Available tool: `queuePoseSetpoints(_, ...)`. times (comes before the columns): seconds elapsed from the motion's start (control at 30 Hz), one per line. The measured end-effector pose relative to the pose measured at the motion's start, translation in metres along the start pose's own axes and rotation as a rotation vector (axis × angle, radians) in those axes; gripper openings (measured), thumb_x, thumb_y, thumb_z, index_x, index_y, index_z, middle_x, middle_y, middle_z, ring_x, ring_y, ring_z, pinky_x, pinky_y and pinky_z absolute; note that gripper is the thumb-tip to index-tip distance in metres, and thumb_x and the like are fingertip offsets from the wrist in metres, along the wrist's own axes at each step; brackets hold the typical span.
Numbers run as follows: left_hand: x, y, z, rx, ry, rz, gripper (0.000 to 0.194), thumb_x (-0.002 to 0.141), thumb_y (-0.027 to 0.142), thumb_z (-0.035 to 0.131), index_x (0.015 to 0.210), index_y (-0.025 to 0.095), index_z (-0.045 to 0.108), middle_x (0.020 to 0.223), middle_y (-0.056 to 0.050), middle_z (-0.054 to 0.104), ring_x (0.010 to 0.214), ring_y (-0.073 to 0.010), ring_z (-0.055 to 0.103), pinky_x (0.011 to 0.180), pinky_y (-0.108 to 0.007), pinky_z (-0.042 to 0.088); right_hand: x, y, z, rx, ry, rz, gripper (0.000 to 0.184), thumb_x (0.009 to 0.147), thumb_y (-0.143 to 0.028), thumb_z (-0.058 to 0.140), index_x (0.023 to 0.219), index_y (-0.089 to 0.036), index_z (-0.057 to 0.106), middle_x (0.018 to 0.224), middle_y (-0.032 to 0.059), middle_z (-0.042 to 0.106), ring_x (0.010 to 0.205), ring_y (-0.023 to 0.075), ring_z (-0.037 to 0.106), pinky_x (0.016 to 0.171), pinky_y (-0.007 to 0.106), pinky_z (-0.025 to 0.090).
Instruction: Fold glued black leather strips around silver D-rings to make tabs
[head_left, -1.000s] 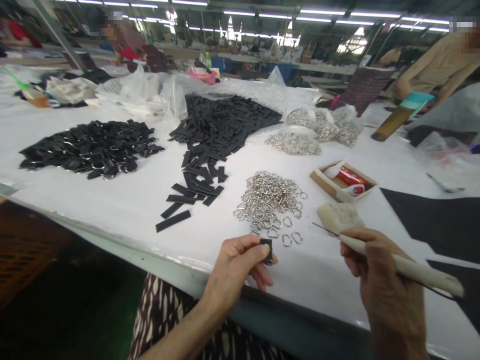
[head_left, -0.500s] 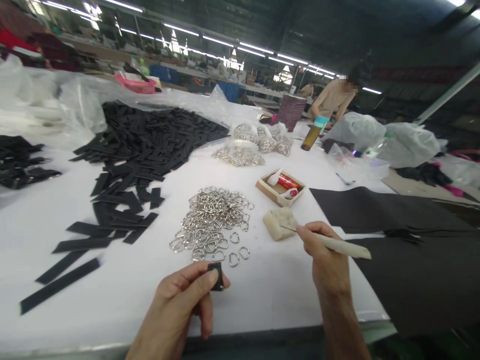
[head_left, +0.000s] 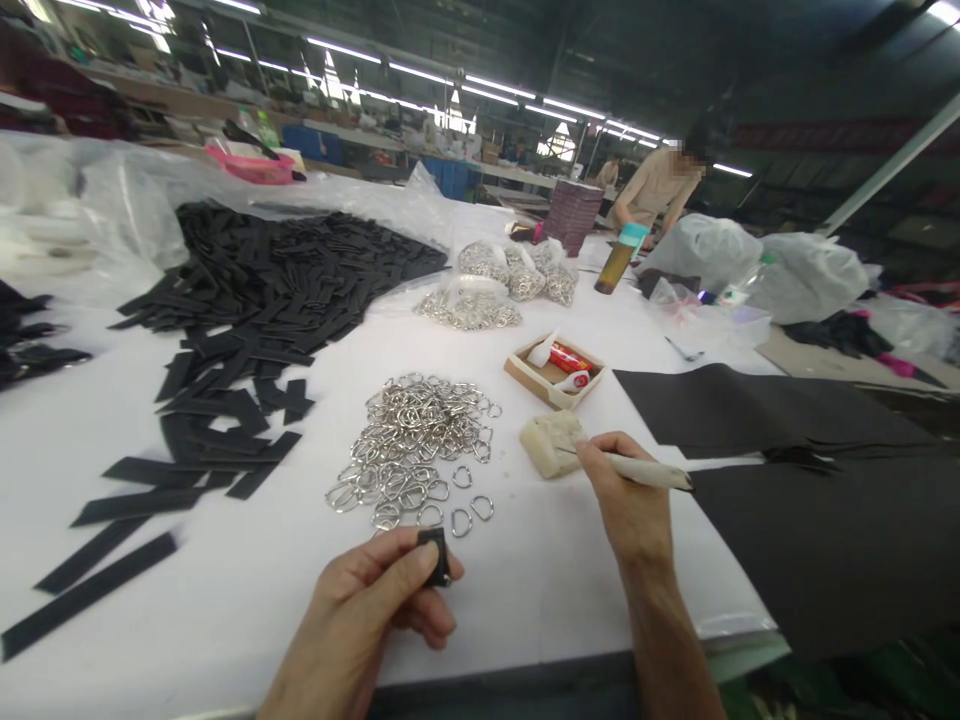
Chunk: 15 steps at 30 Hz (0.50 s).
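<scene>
Between thumb and fingers, my left hand (head_left: 375, 605) pinches a short folded black strip (head_left: 433, 556), with a small shiny bit at its lower edge. My right hand (head_left: 628, 500) is closed like a pen grip around a thin-tipped tool with a white handle (head_left: 637, 470). The tool's metal tip meets a pale yellowish block (head_left: 550, 442) on the table; whether it presses in cannot be seen. Just beyond my left hand lies a heap of silver D-rings (head_left: 424, 430), with a few loose ones at its near right side. Long flat black strips (head_left: 90, 580) lie to the left.
A big pile of black strips (head_left: 292, 270) covers the far left of the white table (head_left: 517, 570). Beyond the block sit a small open box (head_left: 540, 385) with a red tube, bagged rings (head_left: 469, 305) and a bottle (head_left: 621, 260). Black sheets (head_left: 840, 540) lie right. A person (head_left: 656, 190) stands behind.
The view has shifted slightly, so the table items sit further left. My right hand has moved a little left with the tool, its tip still at the block. My left hand keeps its pinch.
</scene>
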<state>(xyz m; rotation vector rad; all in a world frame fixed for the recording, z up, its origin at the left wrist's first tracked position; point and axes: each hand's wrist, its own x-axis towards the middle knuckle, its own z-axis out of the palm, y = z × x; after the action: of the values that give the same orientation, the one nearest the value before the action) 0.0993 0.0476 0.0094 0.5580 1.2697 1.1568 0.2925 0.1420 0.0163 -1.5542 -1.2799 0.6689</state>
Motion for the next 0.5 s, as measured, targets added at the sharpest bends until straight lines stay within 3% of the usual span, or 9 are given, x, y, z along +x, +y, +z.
queuePoseSetpoints(0.3,-0.001,0.0,-0.001,-0.017,-0.021,0.007,0.019,0.073,0.03,0.066,0.066,0.013,0.069,0.046,-0.003,0.063,0.043,-0.01,0.054,0.048,-0.018,0.042,0.002,0.007,0.003,-0.012,-0.053,-0.01,0.022,0.073,-0.035,0.063,0.063,-0.018,0.054,0.051,-0.0064,0.042,0.049,0.0091,0.033,0.045,0.023,0.026)
queuePoseSetpoints(0.5,0.001,-0.005,-0.005,-0.018,-0.073,0.025,0.019,0.074,0.029,0.065,0.07,0.012,0.07,0.051,-0.005,0.067,0.047,-0.0117,0.058,0.051,-0.019,0.045,-0.007,-0.001,-0.01,0.036,0.036,-0.019,0.022,0.071,-0.036,0.067,0.067,-0.017,0.057,0.054,-0.0046,0.044,0.049,0.0092,0.034,0.044,0.023,0.027)
